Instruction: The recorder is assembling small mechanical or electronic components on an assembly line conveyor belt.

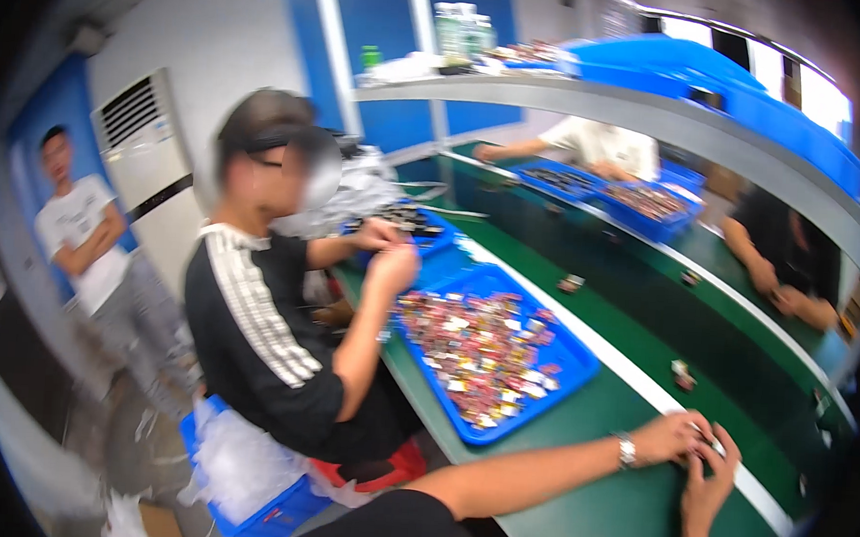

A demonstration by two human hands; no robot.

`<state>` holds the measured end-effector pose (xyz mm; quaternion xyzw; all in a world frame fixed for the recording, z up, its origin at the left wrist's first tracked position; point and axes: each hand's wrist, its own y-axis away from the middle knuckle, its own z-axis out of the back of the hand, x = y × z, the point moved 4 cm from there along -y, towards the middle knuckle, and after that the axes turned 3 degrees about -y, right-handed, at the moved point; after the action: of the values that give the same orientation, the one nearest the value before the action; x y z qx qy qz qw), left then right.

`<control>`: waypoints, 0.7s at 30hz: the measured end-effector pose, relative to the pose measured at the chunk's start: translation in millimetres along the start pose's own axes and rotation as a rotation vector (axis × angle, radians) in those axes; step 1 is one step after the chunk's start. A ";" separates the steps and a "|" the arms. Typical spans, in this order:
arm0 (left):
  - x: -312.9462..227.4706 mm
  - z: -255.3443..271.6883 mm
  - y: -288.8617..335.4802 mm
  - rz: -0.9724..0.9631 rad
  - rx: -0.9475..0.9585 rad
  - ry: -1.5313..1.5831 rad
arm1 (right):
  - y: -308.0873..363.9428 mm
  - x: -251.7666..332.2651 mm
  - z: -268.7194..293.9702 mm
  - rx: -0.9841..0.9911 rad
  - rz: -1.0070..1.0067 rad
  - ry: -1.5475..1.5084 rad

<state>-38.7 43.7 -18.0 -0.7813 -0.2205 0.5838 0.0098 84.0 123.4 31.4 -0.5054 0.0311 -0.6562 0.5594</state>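
My left hand (668,441), with a metal watch on its wrist, meets my right hand (713,475) above the green table at the lower right. Both have their fingers bent together around a small part with a pale edge (718,448). The fingers cover most of it, and blur hides its kind. Left of my hands lies a blue tray (459,434) heaped with small red, yellow and whitish pieces (479,355).
A green conveyor belt (634,315) with scattered small parts runs beyond a white rail (632,352). A co-worker in black (269,328) sits at left, hands by another blue tray (432,237). More people work across the belt. A grey shelf (598,94) hangs over it.
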 end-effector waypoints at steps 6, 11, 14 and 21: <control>-8.8 -8.4 -2.7 0.031 -0.046 -0.038 | 3.4 -28.8 5.8 0.061 -0.082 0.015; -22.8 -8.0 4.0 0.034 -0.091 -0.040 | -3.3 -18.2 -1.9 0.092 -0.104 -0.049; -20.4 -7.9 2.1 0.031 -0.066 -0.093 | -2.0 -11.5 -1.5 0.072 -0.127 -0.061; 4.0 -21.6 -13.8 -0.036 -0.010 0.014 | -0.7 -1.5 18.7 0.017 -0.002 0.123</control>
<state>-22.7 62.9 -11.0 -0.7813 -0.2373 0.5770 0.0177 96.3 134.7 40.1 -0.4596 0.0594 -0.6868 0.5599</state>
